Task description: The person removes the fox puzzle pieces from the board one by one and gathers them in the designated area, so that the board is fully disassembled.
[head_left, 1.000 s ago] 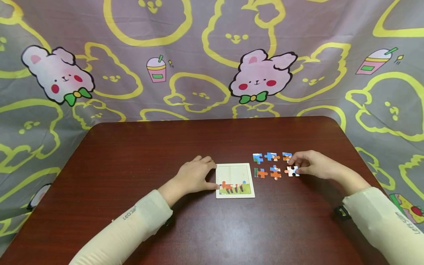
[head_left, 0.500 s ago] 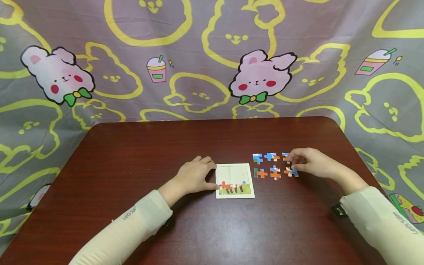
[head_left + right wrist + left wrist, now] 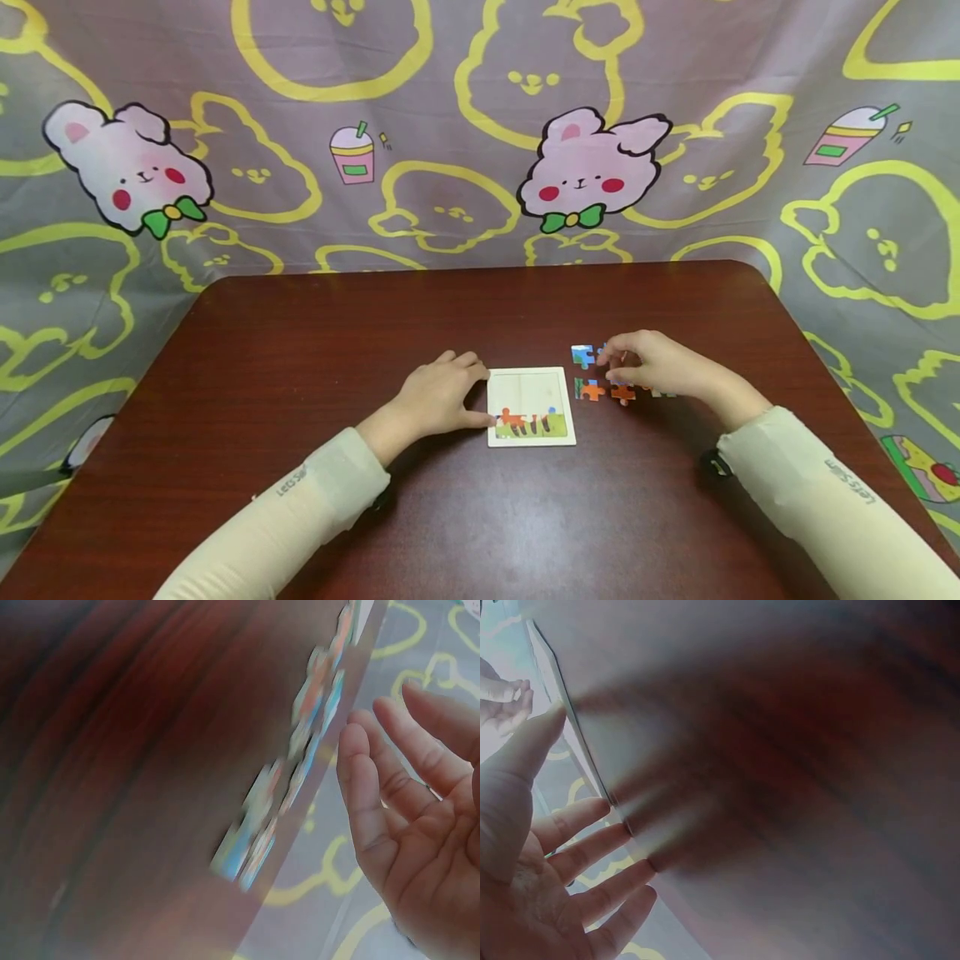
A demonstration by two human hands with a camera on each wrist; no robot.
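A square puzzle tray (image 3: 532,442) lies flat on the table, its bottom strip filled with pieces (image 3: 534,426) picturing green grass and orange-and-dark legs. The upper part shows bare pale board. My left hand (image 3: 438,396) rests at the tray's left side, thumb and fingertips against the edge. Right of the tray, loose jigsaw pieces form two rows. In them are a blue-green piece (image 3: 582,356) and an orange-green piece (image 3: 588,390). My right hand (image 3: 660,362) hovers above the rows with fingers loosely bent, hiding several pieces. The right wrist view shows nothing between its fingers (image 3: 361,780).
The dark red-brown wooden table (image 3: 315,333) has rounded far corners. Behind it hangs a grey cloth (image 3: 450,100) printed with rabbits and yellow outlines. Each forearm wears a pale sleeve (image 3: 300,492).
My right hand has come away from the rightmost pieces and shifted left, over the middle of the rows. My left hand and the tray have kept their places.
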